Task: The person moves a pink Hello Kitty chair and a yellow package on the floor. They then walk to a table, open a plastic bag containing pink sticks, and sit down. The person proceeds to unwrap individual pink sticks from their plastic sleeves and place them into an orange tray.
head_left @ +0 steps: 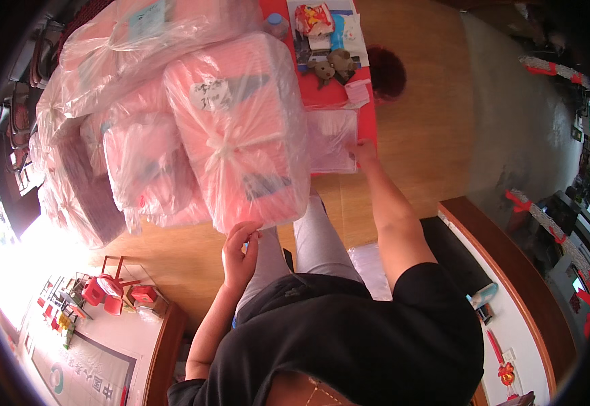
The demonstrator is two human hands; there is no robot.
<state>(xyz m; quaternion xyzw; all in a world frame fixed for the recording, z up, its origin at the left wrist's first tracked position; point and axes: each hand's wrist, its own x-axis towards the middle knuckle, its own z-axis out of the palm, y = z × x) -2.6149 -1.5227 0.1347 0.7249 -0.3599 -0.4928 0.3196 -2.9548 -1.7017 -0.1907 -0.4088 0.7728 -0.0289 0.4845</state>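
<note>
My left hand (240,254) is by the near edge of a large pink bundle wrapped in clear plastic (244,137), its fingers bent at the bundle's lower corner; whether it grips the plastic cannot be told. A knot gathers the wrap on top, and a white label on it bears handwriting. My right hand (364,152) touches the right edge of a flat, clear plastic bag (331,139) lying on the red tabletop (320,94). This bag rests beside the bundle. The right fingertips are too small to read clearly.
More plastic-wrapped pink bundles (145,157) are heaped at the left. Behind the flat bag lie small plush toys (343,60), a red snack packet (314,20) and a capped bottle (276,25). A dark round stool (386,72) stands right of the table. A wood-topped counter (508,264) curves at the right.
</note>
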